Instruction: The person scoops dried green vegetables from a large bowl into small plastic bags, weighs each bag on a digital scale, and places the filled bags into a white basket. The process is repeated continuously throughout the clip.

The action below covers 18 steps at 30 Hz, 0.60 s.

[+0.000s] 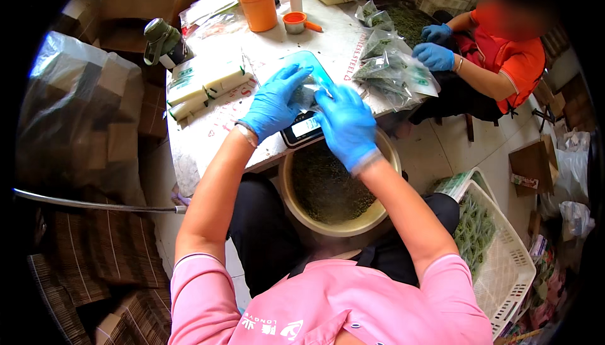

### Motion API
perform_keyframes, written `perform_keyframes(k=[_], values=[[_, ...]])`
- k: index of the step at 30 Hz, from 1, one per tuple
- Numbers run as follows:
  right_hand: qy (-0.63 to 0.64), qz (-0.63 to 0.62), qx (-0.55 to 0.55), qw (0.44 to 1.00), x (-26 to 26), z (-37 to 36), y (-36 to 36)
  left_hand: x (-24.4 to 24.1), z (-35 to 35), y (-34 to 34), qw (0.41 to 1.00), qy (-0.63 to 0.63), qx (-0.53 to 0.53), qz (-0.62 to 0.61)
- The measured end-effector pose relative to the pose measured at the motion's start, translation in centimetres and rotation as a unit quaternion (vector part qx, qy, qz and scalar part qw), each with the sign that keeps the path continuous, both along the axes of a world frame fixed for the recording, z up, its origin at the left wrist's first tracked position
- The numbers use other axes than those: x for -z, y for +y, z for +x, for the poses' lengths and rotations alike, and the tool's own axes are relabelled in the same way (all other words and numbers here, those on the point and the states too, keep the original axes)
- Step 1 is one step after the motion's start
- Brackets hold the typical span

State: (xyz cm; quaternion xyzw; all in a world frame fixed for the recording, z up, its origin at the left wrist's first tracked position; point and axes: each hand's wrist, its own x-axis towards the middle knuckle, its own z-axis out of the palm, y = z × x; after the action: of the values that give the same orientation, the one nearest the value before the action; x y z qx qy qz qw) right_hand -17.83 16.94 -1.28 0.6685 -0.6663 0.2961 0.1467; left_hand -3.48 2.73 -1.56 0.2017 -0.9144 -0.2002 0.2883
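My left hand (276,100), in a blue glove, lies on the left side of a clear plastic bag (305,93) with dark green contents. This bag rests on a digital kitchen scale (306,130) whose display is lit. My right hand (347,120), gloved too and blurred, is at the bag's right side, partly over the scale; its fingertips are hard to make out. Below the table edge, between my knees, stands a round yellowish tub (333,228) holding dark green, loose plant matter (331,184).
Filled clear bags (385,73) lie on the table's right, beside a co-worker in blue gloves. Stacked packaging bags (205,82), an orange flask (258,9) and a measuring cup (295,23) are on the table (189,142). A plastic crate (510,269) with filled bags stands at lower right.
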Motion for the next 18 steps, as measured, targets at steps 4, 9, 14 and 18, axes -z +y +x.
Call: perform_keyframes(k=[4,9,14,18], values=[[-0.119,0.022,0.044,0.992,2.4,-0.5,-6.3,1.1,-1.3,-0.9,0.998,-0.008,-0.011,-0.054],[0.0,0.103,-0.038,0.994,1.1,-0.4,-1.5,2.4,-0.3,-1.4,0.999,0.005,-0.018,-0.045],[-0.177,0.271,0.109,0.94,5.4,-2.6,7.7,-0.2,0.3,1.6,0.993,0.068,-0.028,-0.093],[-0.268,0.374,0.14,0.877,7.2,-3.0,11.3,1.6,1.8,9.0,0.98,0.172,-0.028,-0.1]])
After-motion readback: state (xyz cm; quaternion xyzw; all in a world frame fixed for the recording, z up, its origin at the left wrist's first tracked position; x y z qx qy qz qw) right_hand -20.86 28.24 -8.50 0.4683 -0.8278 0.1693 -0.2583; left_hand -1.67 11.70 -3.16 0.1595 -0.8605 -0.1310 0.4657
